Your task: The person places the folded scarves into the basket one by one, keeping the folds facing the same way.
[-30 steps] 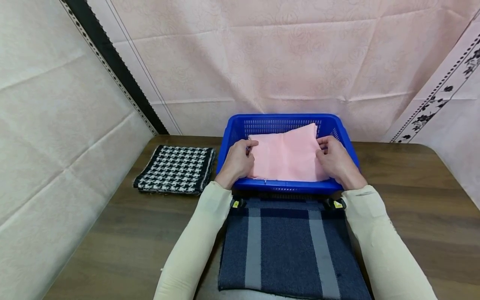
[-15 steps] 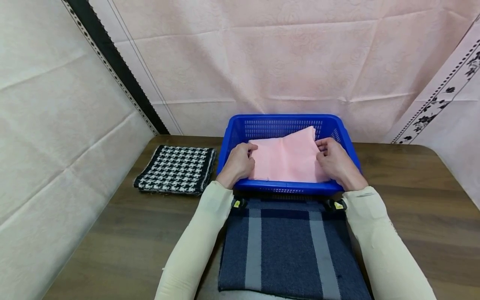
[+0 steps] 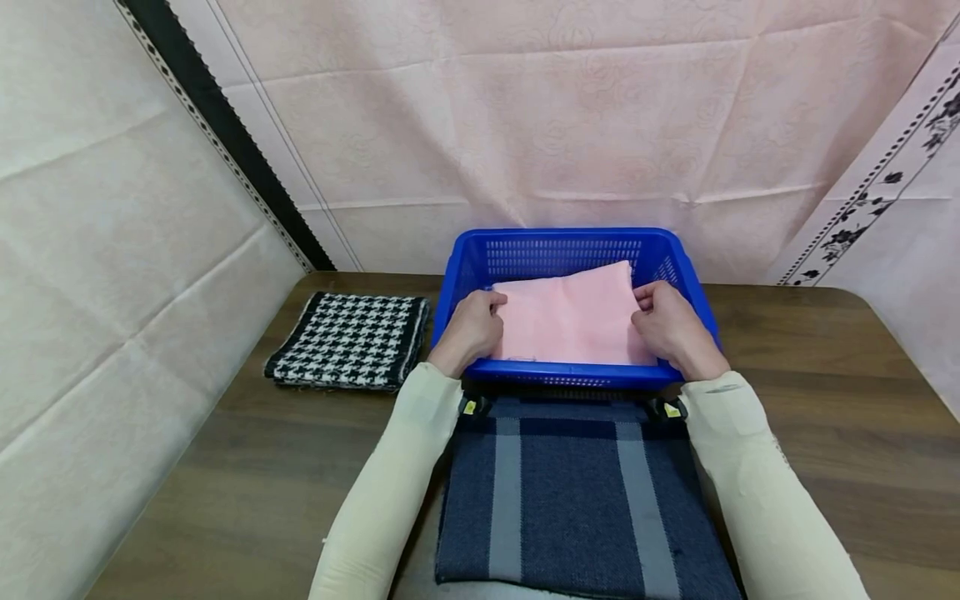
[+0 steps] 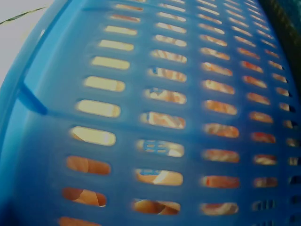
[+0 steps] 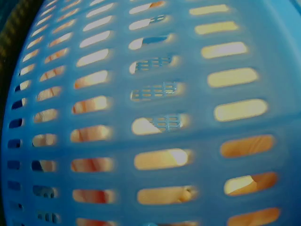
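Note:
A folded pink cloth (image 3: 567,321) lies tilted inside a blue plastic basket (image 3: 570,372), its far right corner raised. My left hand (image 3: 474,327) pinches the cloth's left edge between thumb and fingers. On the opposite side, my right hand (image 3: 672,327) pinches the right edge. Both hands reach in over the basket's near rim. The slotted basket wall (image 4: 127,127) fills the left wrist view, and only slivers of hand and cloth show through it. In the right wrist view the wall (image 5: 122,148) likewise blocks most of the hand.
Left of the basket, a folded black-and-white houndstooth cloth (image 3: 348,340) lies on the wooden table (image 3: 285,475). A folded navy cloth with grey stripes (image 3: 573,500) lies in front of the basket, between the forearms. A pale curtain (image 3: 525,125) hangs behind the table.
The pink cloth's raised far edge has come down slightly into the basket, and its left edge has shifted a little left. Both hands have kept their grip on it.

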{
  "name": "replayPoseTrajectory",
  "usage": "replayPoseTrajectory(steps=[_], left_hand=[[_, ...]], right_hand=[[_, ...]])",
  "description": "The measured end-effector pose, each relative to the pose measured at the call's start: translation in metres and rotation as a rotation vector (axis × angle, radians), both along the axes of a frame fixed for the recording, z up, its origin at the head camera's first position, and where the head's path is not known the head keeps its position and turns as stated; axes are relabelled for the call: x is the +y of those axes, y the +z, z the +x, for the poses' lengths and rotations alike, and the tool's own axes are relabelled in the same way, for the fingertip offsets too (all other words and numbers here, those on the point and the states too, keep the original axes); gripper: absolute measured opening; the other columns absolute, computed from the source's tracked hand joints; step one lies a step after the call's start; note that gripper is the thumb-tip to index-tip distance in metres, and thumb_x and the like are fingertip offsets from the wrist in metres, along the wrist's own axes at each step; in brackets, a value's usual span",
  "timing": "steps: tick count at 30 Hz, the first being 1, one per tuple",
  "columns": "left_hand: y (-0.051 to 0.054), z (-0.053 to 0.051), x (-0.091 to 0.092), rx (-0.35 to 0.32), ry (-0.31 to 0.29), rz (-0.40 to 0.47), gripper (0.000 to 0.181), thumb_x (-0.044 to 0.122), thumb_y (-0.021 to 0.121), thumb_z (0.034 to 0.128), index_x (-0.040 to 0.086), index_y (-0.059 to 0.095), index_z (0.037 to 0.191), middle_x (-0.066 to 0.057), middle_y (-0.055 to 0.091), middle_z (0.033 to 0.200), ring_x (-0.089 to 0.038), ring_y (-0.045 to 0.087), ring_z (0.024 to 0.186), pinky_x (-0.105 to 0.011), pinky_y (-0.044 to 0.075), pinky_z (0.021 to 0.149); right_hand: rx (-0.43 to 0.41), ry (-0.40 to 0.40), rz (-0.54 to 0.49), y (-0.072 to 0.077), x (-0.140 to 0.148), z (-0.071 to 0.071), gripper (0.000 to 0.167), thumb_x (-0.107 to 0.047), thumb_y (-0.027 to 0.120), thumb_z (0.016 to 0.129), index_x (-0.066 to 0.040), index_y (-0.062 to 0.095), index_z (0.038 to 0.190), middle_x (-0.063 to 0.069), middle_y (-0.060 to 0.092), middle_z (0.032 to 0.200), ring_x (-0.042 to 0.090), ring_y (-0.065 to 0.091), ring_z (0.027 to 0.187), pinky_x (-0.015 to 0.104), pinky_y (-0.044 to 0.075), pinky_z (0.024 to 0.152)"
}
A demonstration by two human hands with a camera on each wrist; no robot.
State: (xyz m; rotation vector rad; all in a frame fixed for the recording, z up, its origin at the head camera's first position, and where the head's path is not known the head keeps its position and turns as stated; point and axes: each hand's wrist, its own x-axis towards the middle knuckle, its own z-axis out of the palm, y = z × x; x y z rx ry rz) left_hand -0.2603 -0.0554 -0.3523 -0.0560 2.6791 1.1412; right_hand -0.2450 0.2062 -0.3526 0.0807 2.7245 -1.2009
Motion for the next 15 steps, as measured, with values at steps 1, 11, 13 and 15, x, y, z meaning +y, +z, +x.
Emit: replayPoseTrajectory(steps=[1, 11, 13, 15], left_hand=[[-0.0002, 0.0001, 0.0, -0.002, 0.002, -0.005, 0.048, 0.002, 0.044, 0.1027, 0.013, 0.054, 0.148, -0.006, 0.044, 0.161, -0.02, 0.046, 0.142, -0.044, 0.04, 0.117], [-0.0009, -0.0002, 0.0004, -0.039, -0.024, -0.063, 0.046, 0.011, 0.037, 0.1074, 0.011, 0.048, 0.152, -0.006, 0.043, 0.161, -0.023, 0.052, 0.132, -0.044, 0.042, 0.116], [-0.0004, -0.0005, 0.0003, -0.048, -0.031, -0.068, 0.045, 0.012, 0.037, 0.1078, 0.009, 0.048, 0.152, -0.008, 0.044, 0.16, -0.024, 0.053, 0.132, -0.046, 0.042, 0.117], [-0.0003, -0.0006, 0.0004, -0.061, -0.036, -0.07, 0.044, 0.013, 0.037, 0.1078, 0.008, 0.05, 0.149, -0.009, 0.047, 0.158, -0.025, 0.053, 0.13, -0.047, 0.042, 0.116]], right_hand=[[-0.01, -0.001, 0.017, 0.0001, 0.0006, 0.0004, 0.049, -0.007, 0.041, 0.102, 0.008, 0.036, 0.149, 0.028, 0.047, 0.136, 0.038, 0.047, 0.117, 0.052, 0.047, 0.105], [-0.084, -0.035, 0.13, 0.0015, 0.0026, 0.0037, 0.053, -0.012, 0.044, 0.103, 0.007, 0.032, 0.151, 0.029, 0.046, 0.139, 0.042, 0.048, 0.115, 0.057, 0.05, 0.1], [-0.092, -0.034, 0.137, 0.002, 0.0021, 0.0043, 0.055, -0.013, 0.044, 0.103, 0.006, 0.03, 0.153, 0.029, 0.045, 0.142, 0.043, 0.047, 0.118, 0.06, 0.049, 0.103], [-0.093, -0.033, 0.142, 0.0023, 0.002, 0.005, 0.056, -0.014, 0.044, 0.103, 0.005, 0.028, 0.154, 0.029, 0.043, 0.144, 0.045, 0.046, 0.121, 0.062, 0.046, 0.106]])
